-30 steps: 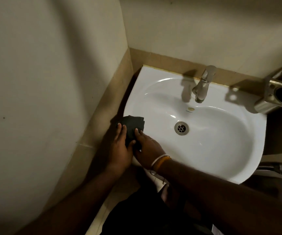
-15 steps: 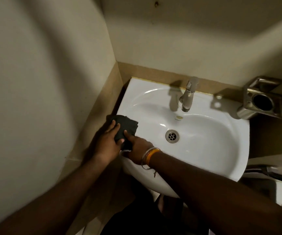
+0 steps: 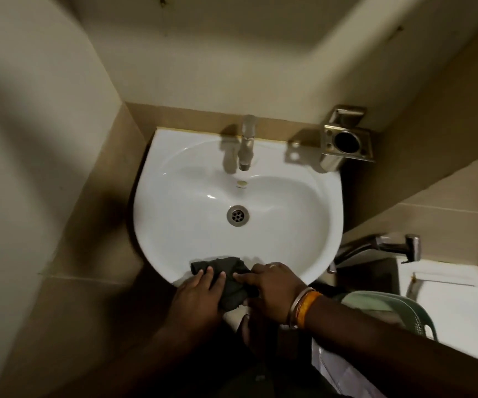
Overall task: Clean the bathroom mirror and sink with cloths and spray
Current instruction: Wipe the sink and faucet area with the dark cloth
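The white sink (image 3: 303, 239) is fixed in a tiled corner, with a metal tap (image 3: 246, 142) at the back and a drain (image 3: 238, 215) in the middle. A dark crumpled cloth (image 3: 232, 285) lies over the sink's front rim. My left hand (image 3: 200, 294) presses on the cloth's left part with straight fingers. My right hand (image 3: 272, 288), with bangles at the wrist, rests its fingers on the cloth's right part. No mirror or spray bottle is in view.
A metal holder (image 3: 346, 142) is mounted on the wall right of the tap. A hand sprayer (image 3: 375, 245) hangs right of the sink, above a white toilet tank (image 3: 447, 297) and a pale green plastic item (image 3: 389, 308). A wall stands close on the left.
Both hands have slid the cloth from the sink's left rim round to its front rim. The view has shifted to face the sink squarely.
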